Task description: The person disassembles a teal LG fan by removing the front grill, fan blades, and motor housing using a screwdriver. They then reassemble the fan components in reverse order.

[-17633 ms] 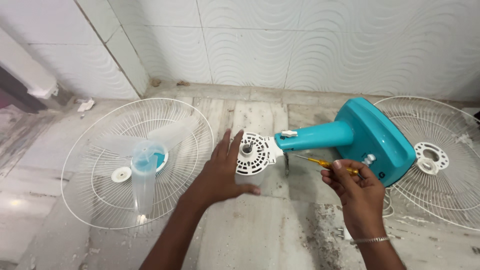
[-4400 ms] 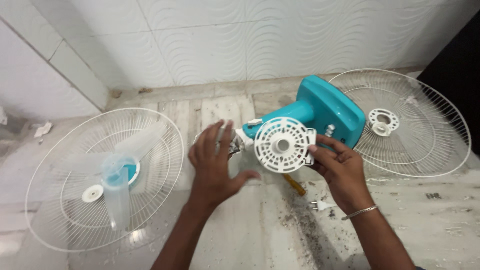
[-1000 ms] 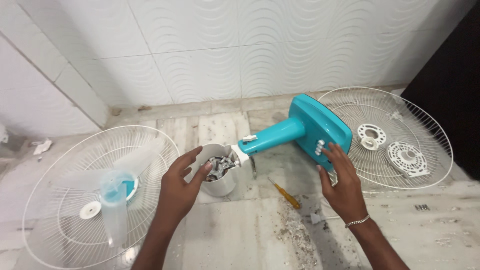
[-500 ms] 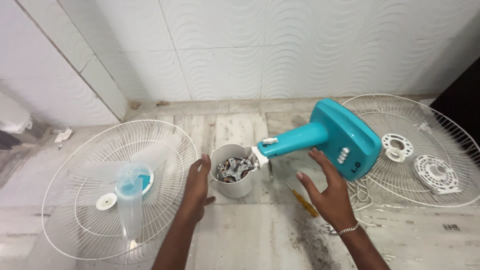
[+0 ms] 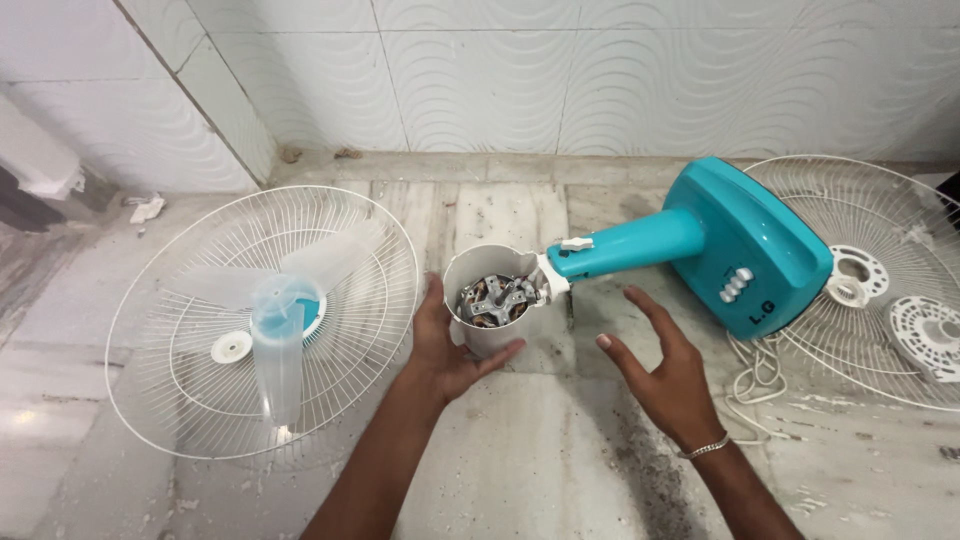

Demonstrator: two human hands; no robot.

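Note:
My left hand (image 5: 443,345) cups the white motor housing (image 5: 487,302) of a dismantled fan, its open end facing up with the metal motor core showing inside. The housing joins a teal neck (image 5: 630,245) and teal base (image 5: 760,250) lying on the floor. My right hand (image 5: 662,375) hovers open just right of the housing and below the neck, touching nothing.
A white wire fan guard (image 5: 262,320) with translucent blades (image 5: 278,330) lies at the left. A second guard (image 5: 890,270) with a white round cover plate (image 5: 925,335) lies at the right. A white cord (image 5: 760,385) trails by the base. Tiled wall behind; the floor is gritty.
My right hand has come off the teal base and now hovers open near the motor housing. The left hand has kept hold of the housing.

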